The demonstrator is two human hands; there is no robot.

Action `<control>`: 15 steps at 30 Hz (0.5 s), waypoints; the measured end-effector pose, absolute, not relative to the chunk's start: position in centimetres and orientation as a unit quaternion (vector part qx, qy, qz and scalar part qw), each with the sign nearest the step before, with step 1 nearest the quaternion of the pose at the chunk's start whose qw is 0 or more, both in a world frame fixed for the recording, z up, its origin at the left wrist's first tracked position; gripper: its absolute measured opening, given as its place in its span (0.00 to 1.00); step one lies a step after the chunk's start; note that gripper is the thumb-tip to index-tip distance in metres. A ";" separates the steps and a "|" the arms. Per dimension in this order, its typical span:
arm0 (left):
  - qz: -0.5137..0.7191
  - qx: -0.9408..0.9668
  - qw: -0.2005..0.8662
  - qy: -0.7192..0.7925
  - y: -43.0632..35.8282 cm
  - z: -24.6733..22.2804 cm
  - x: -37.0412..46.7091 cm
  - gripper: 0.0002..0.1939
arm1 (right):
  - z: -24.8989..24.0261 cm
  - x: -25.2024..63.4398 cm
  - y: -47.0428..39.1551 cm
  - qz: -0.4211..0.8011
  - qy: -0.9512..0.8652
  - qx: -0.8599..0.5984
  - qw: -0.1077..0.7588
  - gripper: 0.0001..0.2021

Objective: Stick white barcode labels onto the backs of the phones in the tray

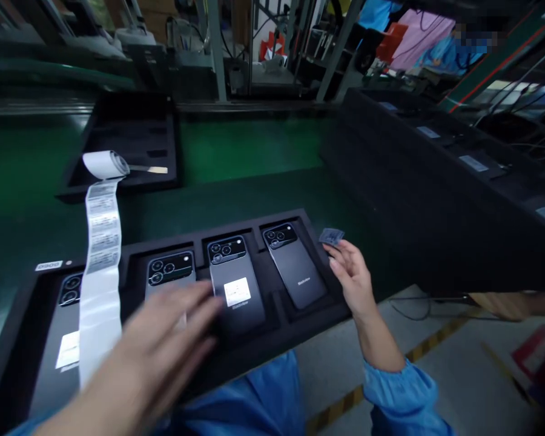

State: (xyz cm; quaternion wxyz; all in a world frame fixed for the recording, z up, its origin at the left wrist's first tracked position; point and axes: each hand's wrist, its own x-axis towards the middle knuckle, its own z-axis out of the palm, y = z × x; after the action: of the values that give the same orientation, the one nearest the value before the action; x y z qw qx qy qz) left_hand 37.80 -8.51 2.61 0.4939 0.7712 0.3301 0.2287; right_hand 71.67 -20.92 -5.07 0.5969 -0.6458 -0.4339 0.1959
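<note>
Left hand [163,345] open, blurred, over tray [300,330]'s second phone [170,272]. Right hand [352,275] pinches a small label [330,235] at the tray's right edge. Third phone [236,290] labelled; rightmost phone [295,266] bare.

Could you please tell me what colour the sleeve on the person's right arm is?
The sleeve is bright blue, shown best in the head view, just below the right hand.
</note>
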 end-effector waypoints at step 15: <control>0.057 0.990 0.090 0.088 -11.3 -0.1 49.7 0.25 | -5.6 66.1 -21.6 0.211 -0.290 -0.654 0.666 0.21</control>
State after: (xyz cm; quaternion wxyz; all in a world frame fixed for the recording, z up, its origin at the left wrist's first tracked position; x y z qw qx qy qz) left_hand 49.70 -11.33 -0.10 0.0896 0.9904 0.0880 0.0574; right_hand 66.06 -21.58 -5.56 0.6659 -0.6538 -0.2905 0.2114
